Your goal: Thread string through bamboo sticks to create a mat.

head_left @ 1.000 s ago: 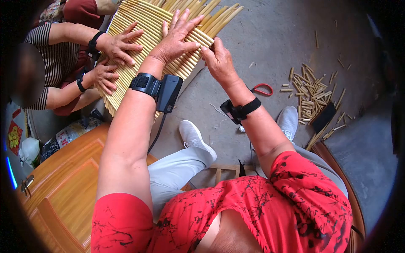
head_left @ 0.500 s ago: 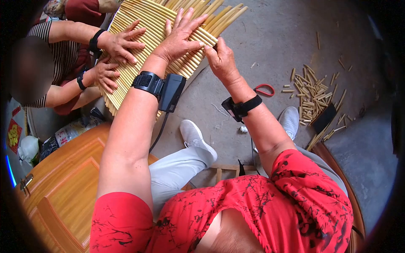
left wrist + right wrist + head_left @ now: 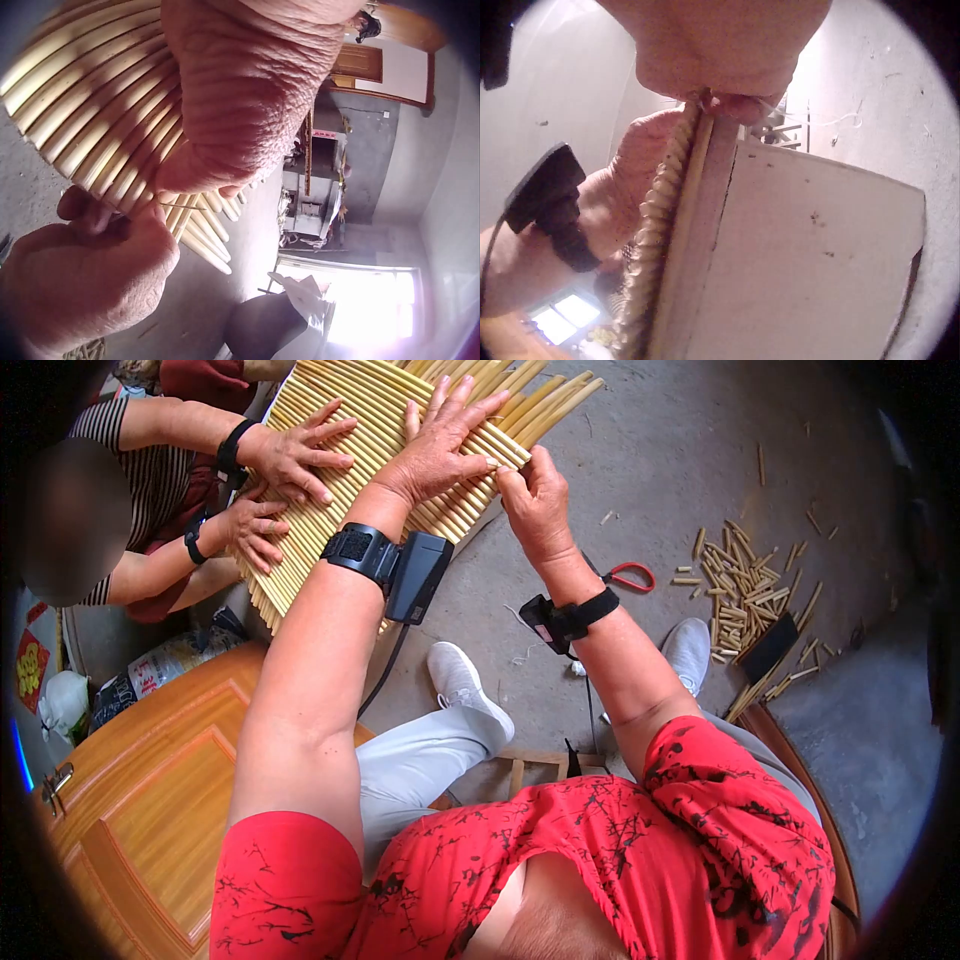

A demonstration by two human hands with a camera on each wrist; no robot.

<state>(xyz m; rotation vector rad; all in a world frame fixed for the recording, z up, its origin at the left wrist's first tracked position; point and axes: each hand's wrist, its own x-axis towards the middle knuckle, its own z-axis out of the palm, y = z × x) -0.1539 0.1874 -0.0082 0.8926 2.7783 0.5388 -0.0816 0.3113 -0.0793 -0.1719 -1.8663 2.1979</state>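
Note:
A mat of straight yellow plant stalks (image 3: 330,440), laid side by side, fills the upper part of the head view. My left hand (image 3: 435,455) rests on it with fingers spread, its thumb at the corner beside the right thumb. At that corner my right hand (image 3: 540,505) pinches the mat's edge between thumb and curled fingers. A thin strand (image 3: 182,207) shows by the thumbs in the left wrist view. White thread (image 3: 817,121) trails near the right hand. Another person's hands (image 3: 298,458) lie flat on the mat's left side.
Under the mat is a pale board (image 3: 817,240). Short cut stalk pieces (image 3: 740,585) lie heaped on the floor at right, by a dark flat piece (image 3: 768,647). A red loop (image 3: 632,576) sits near my right wrist. At lower left is a wooden door panel (image 3: 170,790).
Both my hands and the mat's corner have shifted slightly right in the head view. The right hand keeps its pinch at the edge, and the other person's hands stay on the mat.

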